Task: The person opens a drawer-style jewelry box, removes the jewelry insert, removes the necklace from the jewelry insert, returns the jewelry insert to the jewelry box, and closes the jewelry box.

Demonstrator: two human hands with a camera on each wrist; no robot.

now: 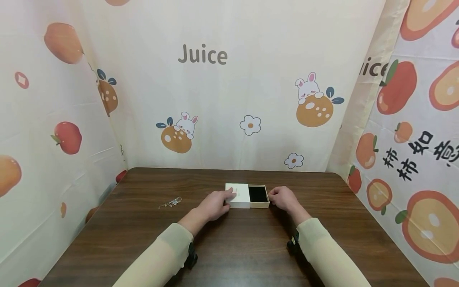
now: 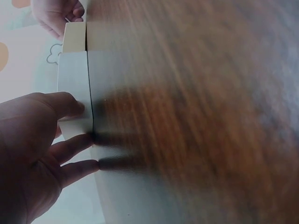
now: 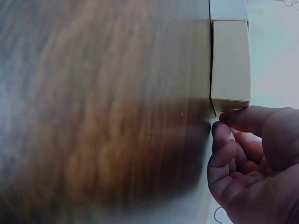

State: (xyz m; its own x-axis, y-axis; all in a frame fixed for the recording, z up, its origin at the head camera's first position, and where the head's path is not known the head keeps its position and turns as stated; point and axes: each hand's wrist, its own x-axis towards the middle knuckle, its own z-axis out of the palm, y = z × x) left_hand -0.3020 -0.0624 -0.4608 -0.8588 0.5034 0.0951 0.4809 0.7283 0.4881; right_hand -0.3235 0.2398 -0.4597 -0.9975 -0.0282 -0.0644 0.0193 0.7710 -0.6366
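Observation:
A white slide-out gift box [image 1: 238, 195] lies flat on the table, its cream inner drawer [image 1: 259, 205] drawn partly out to the right. Black lining shows inside the drawer. My left hand [image 1: 215, 204] grips the white outer sleeve [image 2: 74, 74], thumb against the near side and index finger over the top; two other fingertips reach down at the table by its left end. At the drawer's right end, my right hand [image 3: 252, 158] has thumb and curled fingers pinching a thin pull tab [image 3: 215, 113], mostly hidden by the fingertips.
A thin silvery chain [image 1: 173, 202], like a necklace or bracelet, lies loosely bunched on the brown wooden table [image 1: 143, 247], left of my left hand. Fruit-printed curtains [image 1: 251, 87] hang behind the table and along both sides.

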